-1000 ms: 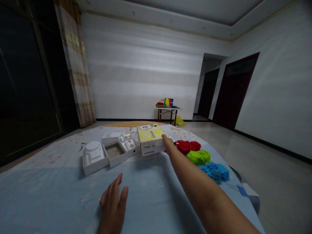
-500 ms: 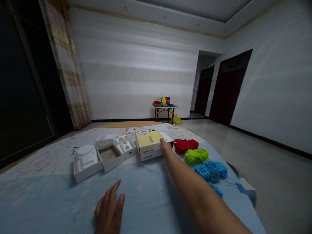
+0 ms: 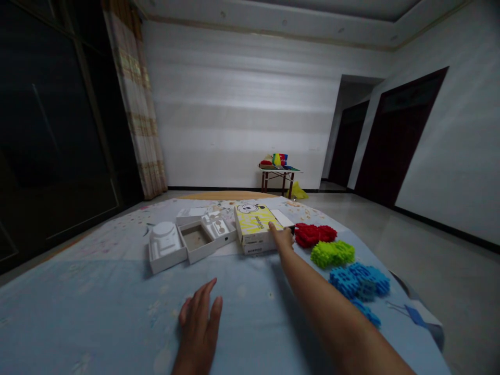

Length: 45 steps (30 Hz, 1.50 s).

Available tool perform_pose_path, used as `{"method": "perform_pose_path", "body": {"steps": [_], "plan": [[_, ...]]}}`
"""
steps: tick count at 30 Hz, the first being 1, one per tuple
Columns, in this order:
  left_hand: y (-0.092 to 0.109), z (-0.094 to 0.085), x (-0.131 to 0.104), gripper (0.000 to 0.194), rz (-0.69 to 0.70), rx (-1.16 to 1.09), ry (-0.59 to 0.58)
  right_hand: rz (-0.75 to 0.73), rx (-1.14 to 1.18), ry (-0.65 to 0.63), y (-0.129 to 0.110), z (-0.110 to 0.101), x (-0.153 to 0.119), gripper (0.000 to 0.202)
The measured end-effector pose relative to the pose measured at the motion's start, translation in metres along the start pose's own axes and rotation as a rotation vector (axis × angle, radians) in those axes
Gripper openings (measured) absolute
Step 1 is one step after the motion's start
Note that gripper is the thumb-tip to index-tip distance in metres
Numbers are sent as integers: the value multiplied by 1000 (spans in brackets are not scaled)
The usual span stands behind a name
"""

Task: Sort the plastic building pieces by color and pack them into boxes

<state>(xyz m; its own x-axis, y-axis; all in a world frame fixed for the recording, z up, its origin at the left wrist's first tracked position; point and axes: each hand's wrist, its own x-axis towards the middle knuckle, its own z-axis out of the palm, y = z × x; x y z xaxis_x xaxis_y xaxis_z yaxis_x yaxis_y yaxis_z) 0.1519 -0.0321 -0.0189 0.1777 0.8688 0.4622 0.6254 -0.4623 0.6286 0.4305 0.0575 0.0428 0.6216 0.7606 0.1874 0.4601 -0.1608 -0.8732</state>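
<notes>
My right hand [image 3: 284,238] reaches forward to a yellow-and-white cardboard box [image 3: 255,221] with a cartoon face on its lid. Its thumb rests along the box's right top edge, and the other fingers bend down at the right side, partly hidden. My left hand [image 3: 201,317] hovers low over the blue part of the tablecloth with its fingers apart, holding nothing. Ahead of it lie a white box with a moulded insert [image 3: 166,242], an open box tray with a grey-brown inside [image 3: 197,240] and another white box piece with round cut-outs [image 3: 216,225].
Along the table's right side sit red [image 3: 314,235], lime-green [image 3: 333,253] and blue [image 3: 359,281] piles of plastic interlocking pieces. A flat white piece [image 3: 282,217] lies behind the yellow box. A small table [image 3: 281,170] with colourful things stands by the far wall.
The view has turned slightly left, so everything sits further right in the picture. Both hands keep nearly the same places, the right one still at the yellow box.
</notes>
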Motion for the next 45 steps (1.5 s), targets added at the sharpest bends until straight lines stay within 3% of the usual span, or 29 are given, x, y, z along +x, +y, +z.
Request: {"method": "perform_pose_path", "body": {"steps": [2, 4, 7, 11, 15, 18, 21, 25, 33, 37, 41, 45], "plan": [[1, 1, -1, 43, -2, -2, 12, -43, -125, 148, 0, 4, -13, 88], [2, 2, -2, 43, -1, -9, 10, -232, -286, 218, 2, 9, -25, 86], [3, 2, -3, 43, 10, -11, -9, -496, -495, 108, 7, 15, -33, 72], [5, 1, -4, 42, 17, -16, -5, -476, -639, 43, 12, 17, -26, 50], [5, 0, -6, 41, 32, -9, -14, -455, -677, 54, 3, 17, -24, 52], [5, 0, -6, 41, 51, -4, -16, -595, -620, 46, -14, 25, -37, 56], [6, 2, -5, 40, 26, 2, 54, -780, -522, -42, -36, 43, -58, 51], [9, 1, -3, 39, 20, -12, 167, -896, -478, -254, -63, 79, -85, 43], [11, -7, 0, 39, 3, -106, 436, -988, -561, -544, -97, 155, -111, 49], [11, -11, 0, 42, 67, -109, 553, -968, -613, -605, -107, 179, -119, 51], [18, -16, -4, 48, 158, -43, 554, -987, -675, -551, -111, 178, -125, 34], [31, -22, -11, 54, 361, 69, 455, -1109, -650, -632, -109, 153, -134, 21]]}}
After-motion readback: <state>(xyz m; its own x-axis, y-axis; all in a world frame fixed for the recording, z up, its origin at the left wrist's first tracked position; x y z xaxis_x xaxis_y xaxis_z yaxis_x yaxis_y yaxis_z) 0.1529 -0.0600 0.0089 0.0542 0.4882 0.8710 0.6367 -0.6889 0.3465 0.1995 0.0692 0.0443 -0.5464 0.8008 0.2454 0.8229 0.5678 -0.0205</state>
